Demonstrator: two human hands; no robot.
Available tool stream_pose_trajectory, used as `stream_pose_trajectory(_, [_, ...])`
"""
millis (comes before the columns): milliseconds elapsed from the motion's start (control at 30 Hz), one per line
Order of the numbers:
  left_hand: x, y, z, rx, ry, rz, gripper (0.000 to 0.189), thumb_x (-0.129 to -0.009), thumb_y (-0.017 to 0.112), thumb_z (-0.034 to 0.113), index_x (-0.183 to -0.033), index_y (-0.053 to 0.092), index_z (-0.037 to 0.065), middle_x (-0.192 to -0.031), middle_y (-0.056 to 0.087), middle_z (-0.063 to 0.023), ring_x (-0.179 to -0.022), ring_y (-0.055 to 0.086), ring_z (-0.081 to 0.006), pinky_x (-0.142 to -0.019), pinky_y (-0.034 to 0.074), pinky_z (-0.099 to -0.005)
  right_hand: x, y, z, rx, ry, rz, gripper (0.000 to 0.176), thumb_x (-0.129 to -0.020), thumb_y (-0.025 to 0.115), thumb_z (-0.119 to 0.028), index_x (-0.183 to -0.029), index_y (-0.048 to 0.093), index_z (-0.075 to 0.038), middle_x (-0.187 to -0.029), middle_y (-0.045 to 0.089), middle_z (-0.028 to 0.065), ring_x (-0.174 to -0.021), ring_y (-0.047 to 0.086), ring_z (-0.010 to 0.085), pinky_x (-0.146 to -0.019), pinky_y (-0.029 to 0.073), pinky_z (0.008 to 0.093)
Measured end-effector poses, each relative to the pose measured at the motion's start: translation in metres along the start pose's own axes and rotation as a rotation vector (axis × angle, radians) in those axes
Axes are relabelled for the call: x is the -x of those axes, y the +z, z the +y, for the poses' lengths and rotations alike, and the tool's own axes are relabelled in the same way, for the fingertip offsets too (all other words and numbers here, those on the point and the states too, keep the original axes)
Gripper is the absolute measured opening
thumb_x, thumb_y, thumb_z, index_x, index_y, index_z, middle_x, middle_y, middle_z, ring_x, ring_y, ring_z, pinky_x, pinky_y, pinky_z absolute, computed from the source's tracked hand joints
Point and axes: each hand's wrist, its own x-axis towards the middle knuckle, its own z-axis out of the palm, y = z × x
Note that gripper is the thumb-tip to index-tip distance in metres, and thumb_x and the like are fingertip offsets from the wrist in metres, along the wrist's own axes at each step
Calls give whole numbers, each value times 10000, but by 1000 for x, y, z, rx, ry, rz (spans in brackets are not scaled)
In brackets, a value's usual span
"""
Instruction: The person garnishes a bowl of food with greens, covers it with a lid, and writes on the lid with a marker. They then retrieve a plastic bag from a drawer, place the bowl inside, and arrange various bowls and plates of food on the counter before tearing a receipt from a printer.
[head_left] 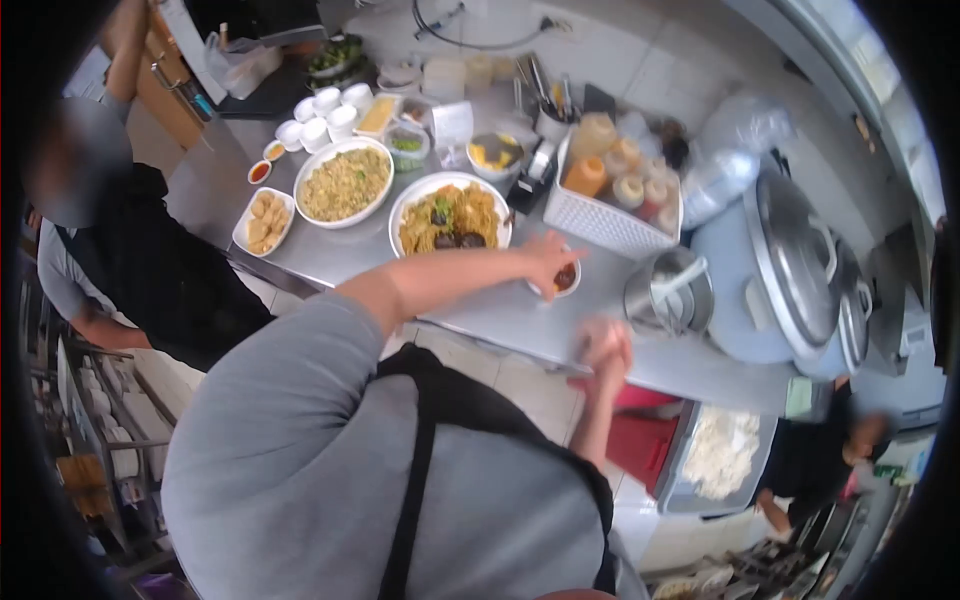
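Note:
My left hand reaches across the steel counter, its fingers spread about the rim of a small white bowl. Dark reddish food shows inside the bowl, which my hand partly covers. To the right, just off the counter's front edge, is my right hand; it is closed and blurred by motion, so I cannot make out whether anything is in it. Beside my left forearm stands a large plate of noodles with dark pieces and greens on top.
Fried rice, a dish of golden pieces and white cups stand leftward. Right are a bottle basket, metal pot and lidded cooker. A white-filled tub sits below. Co-workers stand left and right.

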Motion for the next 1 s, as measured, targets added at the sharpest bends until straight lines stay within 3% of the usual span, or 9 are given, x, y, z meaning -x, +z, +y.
stream_pose_trajectory(33, [-1,-2,-2,20,-5,40,1059,-468,761,334,-1376,229,209,-1129,412,-208,-1067,375,-359,-878,377,-445,-17,-6,23,-383,42,-378,345,-902,402,-197,-1188,433,-6,-1091,526,98,-1004,521,194,-794,449,307])
stream_pose_trajectory(100, [1,-5,6,45,13,54,1062,-474,756,341,-1381,216,222,-1121,416,-213,-1063,380,-361,-875,378,-446,-5,54,27,-108,-97,-90,377,-913,420,-188,-1251,390,-24,-1107,519,76,-1000,521,165,-804,445,294])
stream_pose_trajectory(200, [9,-24,17,1,17,62,1076,-486,744,350,-1393,183,208,-1094,427,-216,-1040,398,-359,-873,375,-438,2,99,25,-120,-67,-1,365,-923,458,-250,-1183,460,5,-1079,538,53,-945,540,132,-766,447,237])
stream_pose_trajectory(333, [12,-32,24,61,48,60,1068,-505,727,365,-1398,167,198,-1079,446,-218,-999,427,-361,-858,371,-419,-16,126,12,-121,-115,21,384,-930,438,-273,-1203,441,-3,-1075,541,62,-947,550,136,-756,465,267])
stream_pose_trajectory(533, [17,-46,42,102,209,26,1079,-504,745,378,-1400,168,205,-1083,449,-219,-998,428,-358,-837,372,-410,-52,108,17,-378,199,-111,421,-923,393,-336,-1238,410,-57,-1174,508,93,-1058,524,209,-885,442,336])
stream_pose_trajectory(667, [29,-49,48,4,212,56,1070,-489,759,365,-1389,200,212,-1101,432,-196,-1023,415,-347,-815,381,-420,-45,129,35,-654,169,-501,495,-896,403,-391,-1310,331,-131,-1328,345,102,-1223,348,278,-989,335,439])
stream_pose_trajectory(733, [32,-49,49,-12,166,35,1074,-486,765,370,-1387,200,224,-1109,426,-187,-1031,413,-344,-809,386,-425,-34,122,41,-765,402,-342,484,-905,370,-407,-1307,334,-140,-1312,375,105,-1189,394,294,-958,372,438])
stream_pose_trajectory(800, [32,-35,47,-6,110,-4,1077,-482,770,375,-1385,199,237,-1117,419,-179,-1038,412,-342,-803,390,-430,-22,102,44,-512,548,-243,435,-921,340,-386,-1282,357,-143,-1255,441,101,-1126,466,281,-852,460,418])
stream_pose_trajectory(1000, [20,-33,33,-44,86,3,1144,-436,796,350,-1387,167,258,-1153,392,-166,-1057,382,-334,-796,387,-447,3,75,18,-213,484,-227,414,-947,305,-331,-1206,390,-19,-1021,562,112,-776,562,226,-606,462,306])
